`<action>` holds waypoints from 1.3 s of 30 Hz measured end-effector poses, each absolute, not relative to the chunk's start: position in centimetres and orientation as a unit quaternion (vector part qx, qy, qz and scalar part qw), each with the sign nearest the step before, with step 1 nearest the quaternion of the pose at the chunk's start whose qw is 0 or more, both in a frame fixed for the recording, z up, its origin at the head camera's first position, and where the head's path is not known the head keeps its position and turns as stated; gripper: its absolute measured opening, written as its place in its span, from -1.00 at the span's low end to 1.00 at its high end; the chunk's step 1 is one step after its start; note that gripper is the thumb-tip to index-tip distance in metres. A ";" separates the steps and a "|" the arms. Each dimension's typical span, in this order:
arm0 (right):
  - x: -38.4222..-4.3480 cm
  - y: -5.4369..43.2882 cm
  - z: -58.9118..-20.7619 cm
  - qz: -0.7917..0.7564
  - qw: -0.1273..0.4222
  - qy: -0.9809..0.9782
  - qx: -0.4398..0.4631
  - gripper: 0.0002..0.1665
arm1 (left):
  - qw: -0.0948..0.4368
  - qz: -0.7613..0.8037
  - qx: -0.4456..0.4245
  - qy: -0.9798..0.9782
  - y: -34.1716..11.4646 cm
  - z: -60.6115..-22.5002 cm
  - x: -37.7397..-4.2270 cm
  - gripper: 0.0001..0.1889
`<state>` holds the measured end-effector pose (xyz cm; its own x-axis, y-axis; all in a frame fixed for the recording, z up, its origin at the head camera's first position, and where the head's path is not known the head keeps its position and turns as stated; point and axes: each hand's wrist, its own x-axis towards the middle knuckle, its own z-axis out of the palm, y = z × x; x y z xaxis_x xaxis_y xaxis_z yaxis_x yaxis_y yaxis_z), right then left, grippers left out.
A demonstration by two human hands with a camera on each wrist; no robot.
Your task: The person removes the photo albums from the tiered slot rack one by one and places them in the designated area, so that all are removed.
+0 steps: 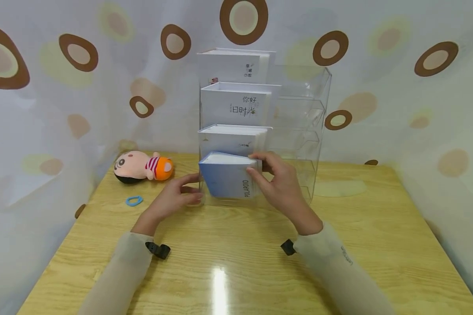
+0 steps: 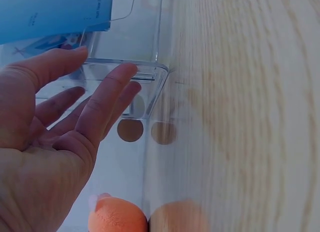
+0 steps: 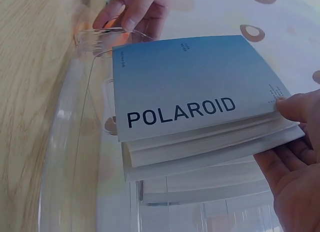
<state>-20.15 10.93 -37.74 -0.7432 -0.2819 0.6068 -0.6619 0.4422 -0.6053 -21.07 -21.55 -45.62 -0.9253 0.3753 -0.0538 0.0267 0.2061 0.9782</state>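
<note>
A blue-and-white book [image 1: 226,179] with POLAROID on its cover stands tilted in the front slot of a clear, stepped plastic rack [image 1: 322,127]. My right hand [image 1: 277,181] pinches it by its upper right corner. In the right wrist view the thumb lies on the cover of the book [image 3: 175,82] and the fingers are beneath. My left hand [image 1: 177,197] is at the rack's lower left corner, fingers extended and thumb apart. Up close in the left wrist view, those fingertips [image 2: 127,70] are beside the rack's corner [image 2: 162,70]; whether they touch it I cannot tell.
Several white books [image 1: 228,105] stand in the tiers behind, on the rack's left half. A plush doll [image 1: 142,166] lies on the wooden table [image 1: 205,262] at left, near a small blue ring [image 1: 134,201]. A patterned curtain [image 1: 378,39] surrounds the table's back and sides.
</note>
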 end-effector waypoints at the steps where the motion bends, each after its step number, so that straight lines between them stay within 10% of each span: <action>1: -20.1 11.1 -37.7 0.444 0.217 -0.820 0.289 -0.63 | 0.141 0.617 0.131 0.763 -21.5 -45.6 -21.1 -0.25; 12: -18.1 12.1 -37.8 0.469 0.232 -0.802 0.290 -0.65 | 0.141 0.609 0.131 0.770 -21.5 -46.1 -20.6 -0.26; 39: -14.7 12.1 -40.8 0.576 -0.015 -0.793 0.196 -0.74 | 0.140 0.565 0.129 0.803 -21.5 -45.3 -21.0 -0.27</action>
